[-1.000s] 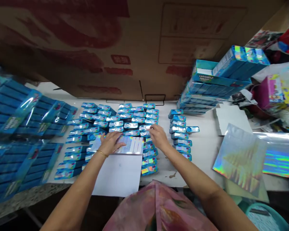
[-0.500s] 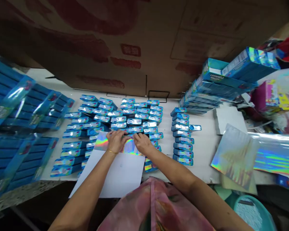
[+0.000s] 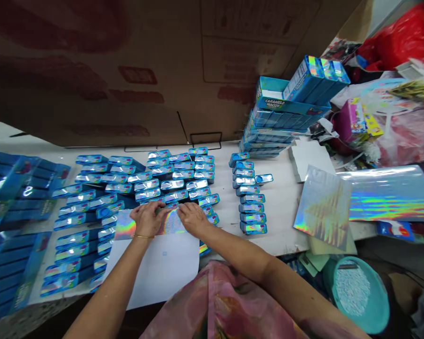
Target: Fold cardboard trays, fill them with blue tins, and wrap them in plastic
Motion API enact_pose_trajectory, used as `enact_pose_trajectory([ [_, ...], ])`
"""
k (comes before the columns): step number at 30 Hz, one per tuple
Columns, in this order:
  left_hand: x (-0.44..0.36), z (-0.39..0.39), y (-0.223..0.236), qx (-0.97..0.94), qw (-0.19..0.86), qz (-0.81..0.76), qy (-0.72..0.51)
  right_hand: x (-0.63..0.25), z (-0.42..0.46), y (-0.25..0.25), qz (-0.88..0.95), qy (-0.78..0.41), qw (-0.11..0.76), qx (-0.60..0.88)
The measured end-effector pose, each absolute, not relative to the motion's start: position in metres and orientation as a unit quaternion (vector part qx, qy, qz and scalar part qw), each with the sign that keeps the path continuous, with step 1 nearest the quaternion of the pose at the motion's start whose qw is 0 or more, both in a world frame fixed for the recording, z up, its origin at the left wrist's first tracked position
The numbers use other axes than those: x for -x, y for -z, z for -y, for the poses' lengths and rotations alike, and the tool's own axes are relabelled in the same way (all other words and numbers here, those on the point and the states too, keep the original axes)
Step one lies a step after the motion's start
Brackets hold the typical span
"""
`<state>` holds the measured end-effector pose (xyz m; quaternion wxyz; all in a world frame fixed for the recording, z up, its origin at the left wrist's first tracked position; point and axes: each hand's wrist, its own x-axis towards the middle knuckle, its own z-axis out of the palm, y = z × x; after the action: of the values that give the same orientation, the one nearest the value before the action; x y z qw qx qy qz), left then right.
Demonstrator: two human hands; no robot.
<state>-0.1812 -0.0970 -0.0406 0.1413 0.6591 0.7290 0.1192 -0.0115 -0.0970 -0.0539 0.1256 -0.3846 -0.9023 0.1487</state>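
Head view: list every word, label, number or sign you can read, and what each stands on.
"CARAMELO MACIZO": front of the top tray at the right.
Lower trays: print too small to read surely.
Packs at the left: labels blurred.
Small boxes: print too small.
White sheet: one faint mark, unreadable.
Carton: print too dark and blurred.
Pink box: too small.

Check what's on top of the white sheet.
A shiny strip shows along the far edge of the white sheet, left hand over it, right hand at its right end. What the hands and left forearm cover cannot be seen.
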Motion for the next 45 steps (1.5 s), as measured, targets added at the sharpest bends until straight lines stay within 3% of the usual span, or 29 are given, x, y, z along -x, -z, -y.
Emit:
enact_pose_trajectory([
  [6, 0.173, 0.097, 0.026, -0.647, 0.130, -0.741, -0.122, 0.011, 0.094, 0.047, 0.858, -0.188, 0.143, 0.456],
  [10, 0.169, 0.097, 0.021, -0.656, 0.138, -0.733, -0.110, 0.013, 0.092, 0.046, 0.894, -0.156, 0.096, 0.409],
  [15, 0.171, 0.097, 0.025, -0.654, 0.163, -0.733, -0.093, 0.008, 0.099, 0.053, 0.917, -0.133, 0.104, 0.361],
  [26, 0.168, 0.095, 0.024, -0.632, 0.167, -0.749, -0.113, 0.009, 0.099, 0.053, 0.876, -0.191, 0.109, 0.430],
  [36, 0.167, 0.101, 0.026, -0.621, 0.184, -0.752, -0.122, 0.004, 0.111, 0.063, 0.864, -0.205, 0.165, 0.429],
  [45, 0.169, 0.102, 0.028, -0.652, 0.157, -0.735, -0.099, -0.012, 0.094, 0.003, 0.842, -0.261, 0.176, 0.438],
])
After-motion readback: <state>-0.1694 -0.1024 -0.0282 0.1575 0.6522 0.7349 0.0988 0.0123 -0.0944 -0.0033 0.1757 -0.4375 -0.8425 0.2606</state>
